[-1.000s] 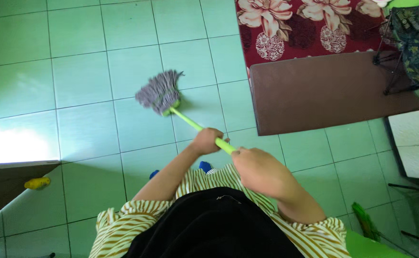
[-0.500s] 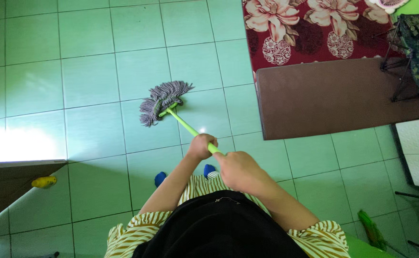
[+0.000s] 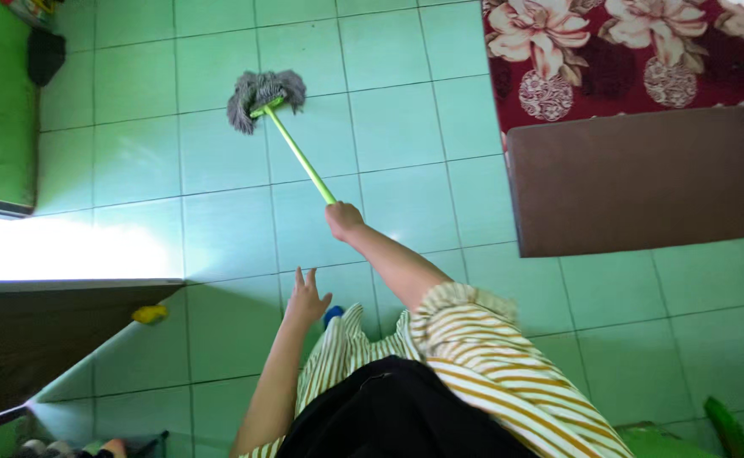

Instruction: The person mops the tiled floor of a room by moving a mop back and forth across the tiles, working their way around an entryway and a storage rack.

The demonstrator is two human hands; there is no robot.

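Holding the end of the mop handle [image 3: 297,154], the right hand [image 3: 343,219] is closed in a fist around it, with the arm stretched forward; the handle is thin and light green, and it runs away from the hand up to the grey mop head [image 3: 263,95], which lies flat on the pale green floor tiles [image 3: 389,127]. The left hand [image 3: 306,298] is free; its fingers are spread open and it holds nothing, hanging above the floor near the striped clothing [image 3: 491,365]; a brown board [image 3: 643,182] lies to the right, partly over a red flowered rug [image 3: 609,51]; a small yellow thing [image 3: 150,314] lies at the left.
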